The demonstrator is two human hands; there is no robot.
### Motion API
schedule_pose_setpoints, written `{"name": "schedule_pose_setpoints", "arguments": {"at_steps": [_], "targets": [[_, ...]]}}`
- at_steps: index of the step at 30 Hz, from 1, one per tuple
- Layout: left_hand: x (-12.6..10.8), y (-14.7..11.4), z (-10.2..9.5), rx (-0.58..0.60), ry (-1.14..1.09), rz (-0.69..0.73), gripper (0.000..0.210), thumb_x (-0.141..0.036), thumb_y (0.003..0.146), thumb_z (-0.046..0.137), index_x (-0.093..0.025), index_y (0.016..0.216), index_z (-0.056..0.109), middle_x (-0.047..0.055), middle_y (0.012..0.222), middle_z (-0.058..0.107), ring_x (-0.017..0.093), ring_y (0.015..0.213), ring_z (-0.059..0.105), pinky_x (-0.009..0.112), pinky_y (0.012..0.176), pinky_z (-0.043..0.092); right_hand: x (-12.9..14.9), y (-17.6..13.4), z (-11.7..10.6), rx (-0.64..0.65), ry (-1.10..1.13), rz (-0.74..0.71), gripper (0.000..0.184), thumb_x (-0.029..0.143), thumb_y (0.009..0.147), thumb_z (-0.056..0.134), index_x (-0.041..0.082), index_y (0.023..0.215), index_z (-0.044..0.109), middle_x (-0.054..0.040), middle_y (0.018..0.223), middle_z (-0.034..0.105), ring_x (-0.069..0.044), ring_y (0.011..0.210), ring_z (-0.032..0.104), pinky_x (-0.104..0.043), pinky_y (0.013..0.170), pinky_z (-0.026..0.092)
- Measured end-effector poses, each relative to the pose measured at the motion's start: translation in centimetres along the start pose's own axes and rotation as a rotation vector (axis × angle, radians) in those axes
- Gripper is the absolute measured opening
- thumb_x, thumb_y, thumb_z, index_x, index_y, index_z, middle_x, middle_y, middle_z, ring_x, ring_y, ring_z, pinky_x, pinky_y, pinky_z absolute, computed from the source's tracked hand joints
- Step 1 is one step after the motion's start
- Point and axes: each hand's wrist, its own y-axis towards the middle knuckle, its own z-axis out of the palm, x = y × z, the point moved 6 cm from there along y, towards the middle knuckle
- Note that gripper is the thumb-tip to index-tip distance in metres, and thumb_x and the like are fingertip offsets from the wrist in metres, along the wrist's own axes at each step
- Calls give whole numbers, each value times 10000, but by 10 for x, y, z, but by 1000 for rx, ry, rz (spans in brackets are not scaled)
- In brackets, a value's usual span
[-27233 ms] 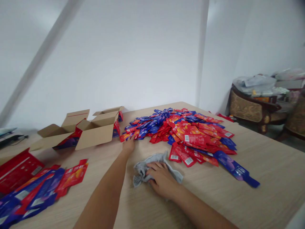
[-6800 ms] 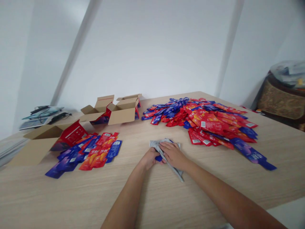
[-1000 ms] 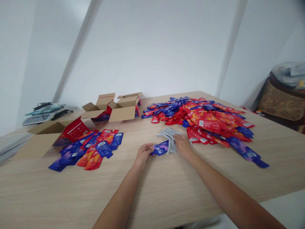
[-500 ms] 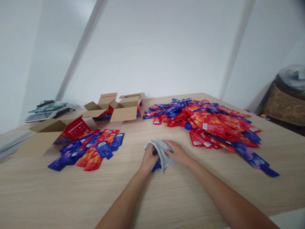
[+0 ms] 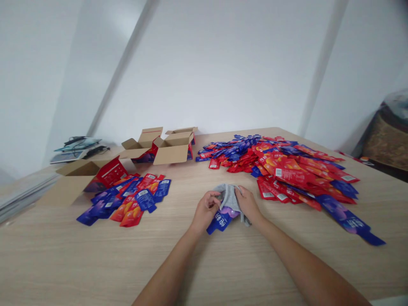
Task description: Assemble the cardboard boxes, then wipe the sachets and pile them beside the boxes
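My right hand [image 5: 249,205] grips a crumpled grey cloth [image 5: 230,196] from its right side. The cloth lies over the upper part of a blue and purple pouch [image 5: 220,221], whose lower left end with white print sticks out below. My left hand [image 5: 206,210] is closed, thumb against curled fingers, at the left edge of the pouch and cloth. Its fingertips seem to pinch the pouch's edge, partly hidden by the cloth. Both hands are just above the table [image 5: 242,263].
To the right lies a big heap of red and blue pouches [image 5: 287,170], with one blue pouch [image 5: 347,216] at its near edge. A smaller group of pouches [image 5: 127,199] lies left, beside an open carton [image 5: 68,182]. More open cartons [image 5: 172,153] stand behind.
The view has shifted slightly left. The cloth has been drawn back to the right, baring more of the blue pouch. My left hand has come out from under the cloth to its left edge.
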Motion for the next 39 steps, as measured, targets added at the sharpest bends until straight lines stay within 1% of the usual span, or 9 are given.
{"name": "schedule_pose_setpoints", "arguments": {"at_steps": [2, 6, 8, 10, 15, 24, 29, 35, 39], "targets": [[-4, 7, -36, -83, 80, -3, 324, -293, 685, 656, -160, 959, 546, -24, 631, 567, 107, 570, 524, 217, 560, 390, -8, 4, -12, -63, 10, 19, 364, 414, 869, 317, 187, 773, 584, -56, 752, 643, -200, 756, 583, -278, 688, 419], [-9, 23, -150, -345, 409, -96, 392, -340, 682, 614, -142, 1016, 557, 5, 703, 605, 152, 612, 567, 261, 572, 440, -16, 6, -19, -65, 18, 15, 380, 435, 873, 307, 186, 769, 574, -50, 745, 640, -202, 745, 585, -273, 661, 419], [-15, 26, -199, -474, 699, -88, 405, -338, 731, 557, -129, 1078, 562, 74, 871, 648, 222, 840, 608, 341, 737, 476, -13, 5, -11, -12, -35, -1, 371, 429, 877, 309, 194, 769, 574, -42, 739, 639, -199, 739, 587, -272, 658, 413], [-16, 26, -222, -494, 1051, -64, 426, -343, 785, 508, -170, 1172, 548, 115, 1160, 598, 280, 1124, 505, 450, 936, 390, -8, 2, -2, 41, -100, -15, 354, 419, 881, 316, 204, 770, 575, -33, 734, 640, -193, 742, 588, -269, 665, 407], [29, 20, -219, -166, 1481, -211, 457, -454, 857, 403, -358, 1299, 469, 27, 1455, 351, 389, 1344, 197, 693, 981, 143, -1, -2, 5, 90, -178, -12, 318, 396, 883, 334, 219, 781, 578, -25, 730, 640, -187, 745, 589, -261, 667, 398], [35, 21, -291, -198, 1783, -244, 478, -389, 906, 255, -364, 1375, 348, -16, 1494, 267, 356, 1371, 138, 639, 1024, 106, 0, -4, 1, 88, -113, -6, 260, 346, 875, 388, 224, 841, 615, -27, 790, 674, -186, 792, 603, -254, 700, 411], [32, 24, -304, -166, 1877, -194, 464, -355, 885, 319, -376, 1340, 409, -23, 1485, 287, 324, 1379, 136, 606, 1043, 89, -1, -4, 2, 83, -121, 1, 247, 351, 888, 374, 233, 876, 591, -37, 825, 680, -191, 818, 614, -262, 709, 417], [33, 39, -282, -160, 1828, -98, 442, -370, 876, 361, -361, 1305, 470, 7, 1472, 319, 334, 1371, 166, 590, 1051, 119, -8, -2, 2, 39, -66, 62, 237, 329, 885, 349, 227, 1009, 522, -49, 886, 672, -205, 872, 621, -289, 746, 425], [35, 81, -218, -86, 1687, 25, 472, -343, 887, 356, -272, 1349, 420, 59, 1477, 305, 306, 1378, 161, 554, 1071, 108, -15, 1, 0, -46, 34, 121, 230, 326, 861, 375, 223, 1033, 488, -47, 907, 661, -199, 861, 622, -291, 744, 440]]}}
